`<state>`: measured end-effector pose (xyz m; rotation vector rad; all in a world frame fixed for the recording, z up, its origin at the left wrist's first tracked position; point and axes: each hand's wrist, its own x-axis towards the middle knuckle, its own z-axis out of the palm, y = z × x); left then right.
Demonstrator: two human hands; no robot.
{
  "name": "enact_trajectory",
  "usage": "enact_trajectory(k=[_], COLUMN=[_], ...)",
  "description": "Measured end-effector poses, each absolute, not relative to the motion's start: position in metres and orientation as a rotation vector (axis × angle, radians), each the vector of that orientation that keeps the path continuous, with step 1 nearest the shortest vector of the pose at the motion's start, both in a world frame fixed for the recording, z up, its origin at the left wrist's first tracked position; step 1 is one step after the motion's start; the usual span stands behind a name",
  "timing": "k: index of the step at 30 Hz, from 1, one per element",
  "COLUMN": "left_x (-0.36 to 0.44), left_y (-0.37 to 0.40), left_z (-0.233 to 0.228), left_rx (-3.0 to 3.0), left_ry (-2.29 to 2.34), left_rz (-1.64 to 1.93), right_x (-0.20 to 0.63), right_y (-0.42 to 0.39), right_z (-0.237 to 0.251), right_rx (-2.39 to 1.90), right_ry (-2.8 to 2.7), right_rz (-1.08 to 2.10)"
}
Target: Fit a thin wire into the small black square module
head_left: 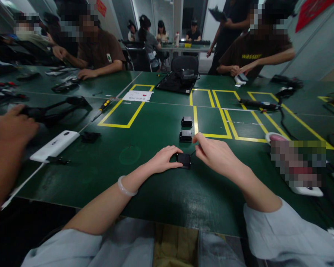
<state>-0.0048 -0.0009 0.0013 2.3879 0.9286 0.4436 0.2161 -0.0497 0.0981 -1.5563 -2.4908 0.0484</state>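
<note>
My left hand [164,159] rests on the green table [156,193] and grips a small black square part [184,160] by its left side. My right hand [215,154] hovers just right of that part with thumb and forefinger pinched together on what looks like a thin dark tool or pin whose tip points at the part's upper right corner. Two more small black parts [186,136] [186,121] lie in a row just beyond, next to a yellow tape line.
Yellow tape rectangles [122,115] mark the table. A white device [55,145] and a small black piece [90,137] lie at left near another person's arm [5,148]. A black tray [176,82], a paper [137,96] and cables lie farther back. Several people sit around.
</note>
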Motion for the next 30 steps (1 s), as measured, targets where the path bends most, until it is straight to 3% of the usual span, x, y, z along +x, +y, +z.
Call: enact_trajectory(k=[8, 30], left_x=[-0.0051, -0.0057], left_y=[-0.0007, -0.0007], left_z=[0.0017, 0.0017], left_rx=[2.381, 2.394], left_ry=[0.938, 0.929], left_rz=[0.438, 0.448], right_x=[0.2154, 0.2156], right_y=[-0.0471, -0.0487], right_z=[0.0967, 0.0977], right_rx=[-1.704, -1.571], right_ry=[-2.54, -2.46], right_rz=[-0.072, 0.044])
